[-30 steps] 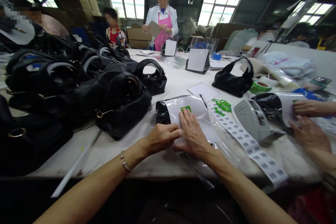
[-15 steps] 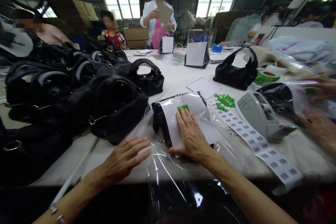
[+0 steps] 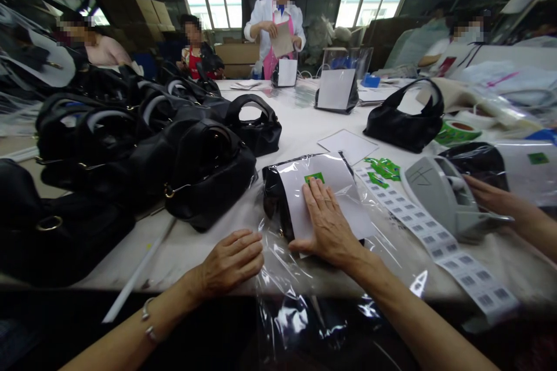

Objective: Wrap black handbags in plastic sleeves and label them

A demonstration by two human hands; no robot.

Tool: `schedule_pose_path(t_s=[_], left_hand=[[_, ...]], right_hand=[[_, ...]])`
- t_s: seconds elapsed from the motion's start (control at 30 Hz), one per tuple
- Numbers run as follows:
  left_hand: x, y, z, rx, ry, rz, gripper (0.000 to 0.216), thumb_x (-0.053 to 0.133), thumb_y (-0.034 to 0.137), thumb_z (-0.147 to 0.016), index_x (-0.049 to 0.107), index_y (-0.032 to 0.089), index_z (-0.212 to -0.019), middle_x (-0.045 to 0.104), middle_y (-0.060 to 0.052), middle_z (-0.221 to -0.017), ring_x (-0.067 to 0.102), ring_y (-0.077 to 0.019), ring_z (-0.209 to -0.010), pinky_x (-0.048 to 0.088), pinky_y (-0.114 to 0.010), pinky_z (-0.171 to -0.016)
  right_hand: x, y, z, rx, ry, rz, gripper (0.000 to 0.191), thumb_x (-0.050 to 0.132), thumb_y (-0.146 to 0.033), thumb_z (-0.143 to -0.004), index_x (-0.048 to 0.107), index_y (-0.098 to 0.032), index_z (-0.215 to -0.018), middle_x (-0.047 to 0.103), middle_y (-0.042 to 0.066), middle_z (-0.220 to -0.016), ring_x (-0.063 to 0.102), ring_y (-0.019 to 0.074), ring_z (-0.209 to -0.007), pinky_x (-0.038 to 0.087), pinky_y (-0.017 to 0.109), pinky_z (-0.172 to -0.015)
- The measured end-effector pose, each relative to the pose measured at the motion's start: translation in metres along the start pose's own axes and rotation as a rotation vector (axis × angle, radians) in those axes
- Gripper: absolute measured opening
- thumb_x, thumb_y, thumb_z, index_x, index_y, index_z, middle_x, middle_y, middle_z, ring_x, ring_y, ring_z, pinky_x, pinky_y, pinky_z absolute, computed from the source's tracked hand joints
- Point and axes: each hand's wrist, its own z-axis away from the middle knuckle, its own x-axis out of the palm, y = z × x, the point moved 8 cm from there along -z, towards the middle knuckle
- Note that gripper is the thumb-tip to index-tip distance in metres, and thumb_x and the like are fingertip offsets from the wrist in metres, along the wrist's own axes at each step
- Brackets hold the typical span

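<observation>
A black handbag sealed in a clear plastic bag (image 3: 278, 197) lies on the white table (image 3: 300, 133) in front of me, with a white card (image 3: 343, 179) and a small green sticker (image 3: 314, 177) on top. My right hand (image 3: 328, 223) lies flat and open on the card, fingertips just below the sticker. My left hand (image 3: 230, 261) rests on the table edge at the plastic bag's loose left side, fingers lightly bent, holding nothing. The bag's open end (image 3: 304, 313) hangs over the table edge.
A pile of black handbags (image 3: 143, 145) fills the left. A strip of barcode labels (image 3: 435, 243), green stickers (image 3: 383, 168) and a grey tape dispenser (image 3: 444, 197) lie right. Another person's hand (image 3: 491, 197) reaches in there. People stand and sit at the far end.
My left hand drew back from beside the right hand to the table edge. The plastic bag's open end slid down over the edge. The right hand stayed on the card.
</observation>
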Motion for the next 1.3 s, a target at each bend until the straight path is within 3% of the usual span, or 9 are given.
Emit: schedule_pose_path(t_s=[0.1,0.17,0.33,0.47,0.67,0.83,1.03,1.23,1.3], left_hand=[[0.007,0.002,0.002,-0.009,-0.118,0.071,0.025,0.038,0.014,-0.101,0.061,0.014,-0.093,0.066,-0.005,-0.074,0.063,-0.0157,-0.070,0.056,-0.029,-0.071],[0.006,0.003,0.005,-0.016,-0.149,0.089,0.026,0.036,0.014,-0.102,0.061,0.015,-0.093,0.063,-0.003,-0.069,0.059,-0.0142,-0.062,0.054,-0.027,-0.064],[-0.007,0.003,0.003,0.030,-0.077,0.061,0.025,0.038,0.014,-0.102,0.063,0.015,-0.097,0.073,-0.010,-0.105,0.066,-0.0208,-0.103,0.055,-0.036,-0.091],[-0.005,-0.001,0.001,0.084,-0.133,0.053,0.027,0.038,0.014,-0.102,0.065,0.015,-0.105,0.074,-0.009,-0.112,0.065,-0.0213,-0.112,0.054,-0.036,-0.093],[-0.005,-0.002,0.002,0.094,-0.126,0.095,0.025,0.040,0.013,-0.101,0.065,0.013,-0.097,0.074,-0.010,-0.108,0.066,-0.0221,-0.106,0.055,-0.035,-0.089],[-0.014,-0.022,-0.001,-0.125,-0.044,0.166,0.014,0.052,0.013,-0.097,0.060,0.015,-0.085,0.071,-0.006,-0.084,0.065,-0.0159,-0.079,0.055,-0.029,-0.076],[-0.020,-0.006,-0.003,0.035,-0.089,0.090,0.025,0.039,0.013,-0.102,0.064,0.016,-0.101,0.075,-0.009,-0.112,0.068,-0.0212,-0.106,0.056,-0.032,-0.084],[-0.018,-0.005,0.001,-0.041,-0.062,0.175,0.027,0.036,0.011,-0.101,0.061,0.015,-0.095,0.076,-0.009,-0.092,0.070,-0.0177,-0.089,0.057,-0.029,-0.080],[-0.021,-0.005,0.001,-0.065,-0.050,0.150,0.026,0.036,0.011,-0.101,0.061,0.015,-0.098,0.075,-0.010,-0.097,0.070,-0.0181,-0.095,0.056,-0.031,-0.086]], right_hand=[[0.001,0.001,0.000,-0.003,-0.002,-0.003,0.136,0.085,-0.058,-0.059,0.005,-0.009,-0.158,0.013,0.024,-0.164,0.003,0.0371,-0.153,0.014,0.058,-0.123],[0.001,0.001,0.000,-0.007,-0.004,-0.015,0.137,0.085,-0.057,-0.059,0.003,-0.010,-0.158,0.013,0.024,-0.164,0.003,0.0379,-0.152,0.014,0.059,-0.123],[0.000,0.000,0.000,-0.006,-0.002,-0.015,0.135,0.085,-0.057,-0.061,0.004,-0.010,-0.158,0.013,0.023,-0.164,0.003,0.0377,-0.152,0.013,0.058,-0.123],[0.001,0.000,0.000,-0.010,-0.008,-0.012,0.135,0.084,-0.057,-0.061,0.003,-0.010,-0.158,0.012,0.023,-0.164,0.003,0.0381,-0.152,0.013,0.059,-0.123],[0.002,0.000,0.000,-0.015,-0.012,0.003,0.135,0.083,-0.058,-0.061,0.003,-0.009,-0.158,0.011,0.023,-0.164,0.002,0.0375,-0.152,0.012,0.058,-0.123],[0.002,0.001,0.000,0.001,-0.028,0.016,0.134,0.083,-0.059,-0.061,0.006,-0.008,-0.157,0.011,0.023,-0.164,0.003,0.0374,-0.152,0.012,0.057,-0.124],[0.002,0.001,0.000,0.001,-0.028,0.035,0.132,0.083,-0.059,-0.061,0.009,-0.006,-0.157,0.010,0.024,-0.164,0.003,0.0376,-0.152,0.013,0.056,-0.124],[0.002,0.001,0.000,-0.009,-0.018,0.031,0.134,0.083,-0.060,-0.061,0.006,-0.008,-0.158,0.012,0.023,-0.164,0.004,0.0387,-0.152,0.014,0.058,-0.123],[0.002,0.000,0.000,-0.012,-0.017,0.034,0.134,0.084,-0.059,-0.060,0.007,-0.007,-0.157,0.012,0.024,-0.164,0.004,0.0383,-0.152,0.014,0.057,-0.123]])
